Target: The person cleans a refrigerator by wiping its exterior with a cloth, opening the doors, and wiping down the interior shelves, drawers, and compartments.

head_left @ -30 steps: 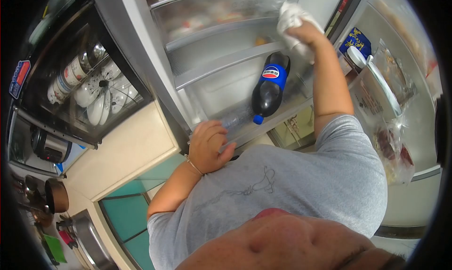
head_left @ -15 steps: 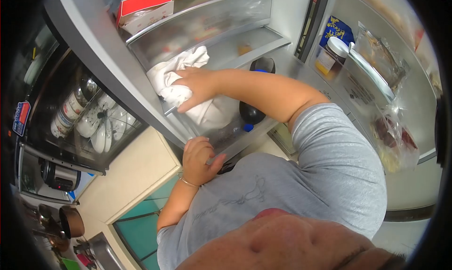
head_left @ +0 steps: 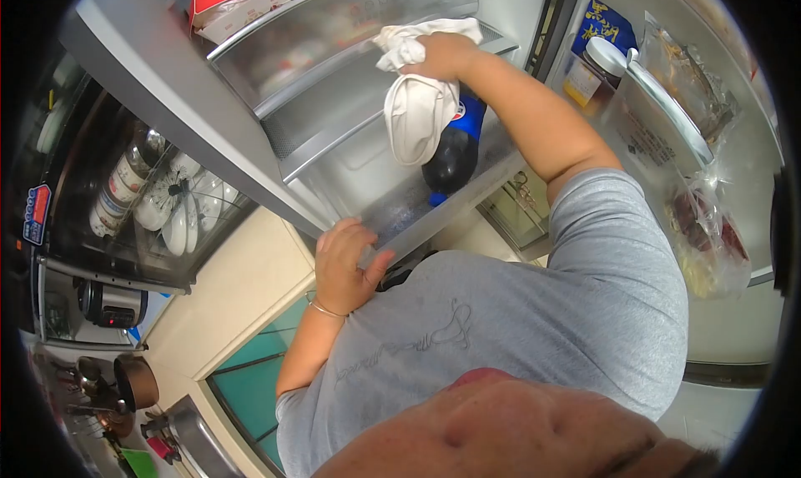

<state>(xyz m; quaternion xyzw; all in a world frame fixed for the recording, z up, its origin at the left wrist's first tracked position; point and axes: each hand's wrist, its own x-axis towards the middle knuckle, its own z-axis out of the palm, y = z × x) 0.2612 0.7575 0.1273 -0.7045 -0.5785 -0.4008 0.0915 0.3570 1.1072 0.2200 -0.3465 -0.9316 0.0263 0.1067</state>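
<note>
My right hand (head_left: 446, 58) is closed around a bunched white cloth (head_left: 413, 115) over the right side of an open refrigerator drawer (head_left: 450, 215). Part of the cloth hangs down against a dark bottle with a blue label and blue cap (head_left: 450, 161), which lies in the drawer. At the drawer's front left corner, my left hand (head_left: 344, 263) curls over the rim, with its thumb on the near side. Behind the cloth is a grey shelf (head_left: 317, 128) below a clear upper drawer front (head_left: 350, 40).
On the right, the door shelves hold a lidded jar (head_left: 594, 77), a blue packet (head_left: 602, 27) and bagged food (head_left: 705, 236). A red and white box (head_left: 242, 11) sits at upper left. Further left are a dish cabinet (head_left: 167, 186), a counter (head_left: 242, 311) and a rice cooker (head_left: 113, 303).
My right hand has moved the cloth from the drawer's left side to the right and farther back, uncovering the left side. My left hand stays at the drawer rim.
</note>
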